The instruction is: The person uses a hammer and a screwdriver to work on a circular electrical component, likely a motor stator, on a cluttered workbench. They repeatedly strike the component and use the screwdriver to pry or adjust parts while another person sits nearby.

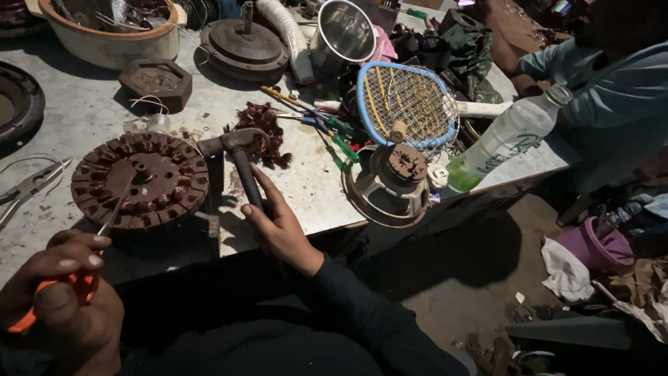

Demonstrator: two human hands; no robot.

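My left hand (pixel 59 292) grips the orange handle of a screwdriver (pixel 115 216); its metal shaft slants up onto a round brown motor stator (pixel 139 179) with wound slots, lying on the grey table (pixel 306 188). My right hand (pixel 278 226) is wrapped around the black handle of a hammer (pixel 240 150), whose steel head lies on the table just right of the stator. A clump of pulled copper wire (pixel 264 129) sits behind the hammer head.
Pliers (pixel 28 186) lie at the left edge. A speaker (pixel 393 184), a blue mesh racket (pixel 407 104), a clear bottle (pixel 504 139), green-handled screwdrivers (pixel 341 139), a steel pot (pixel 344 31), a basin (pixel 111 35) and a round metal base (pixel 243 45) crowd the table. Another person's sleeve (pixel 612 90) is at right.
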